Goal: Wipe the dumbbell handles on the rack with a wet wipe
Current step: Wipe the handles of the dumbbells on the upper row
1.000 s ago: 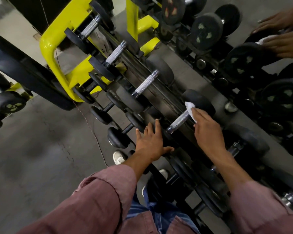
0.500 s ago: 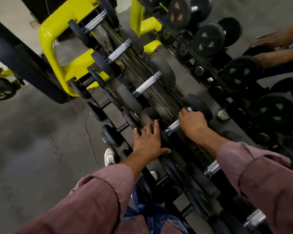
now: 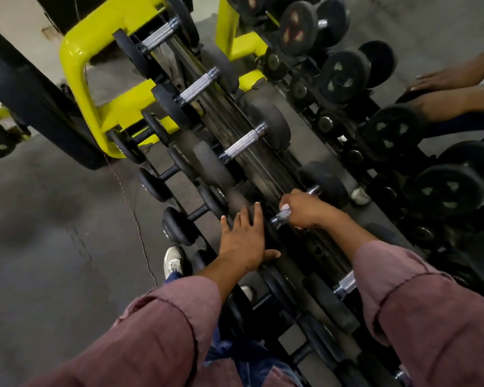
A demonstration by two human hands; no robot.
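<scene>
Right hand (image 3: 305,209) curls around a dumbbell handle (image 3: 281,217) on the top row of the rack (image 3: 229,127), white wipe (image 3: 285,206) peeking at the fingers. Left hand (image 3: 243,241) lies flat, fingers straight, on the dumbbell's near weight, just beside the handle.

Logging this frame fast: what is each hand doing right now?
Left hand: open, fingers straight, resting flat on a black dumbbell head.
Right hand: closed, fingers curled round the dumbbell handle, a bit of white wet wipe showing.
</scene>
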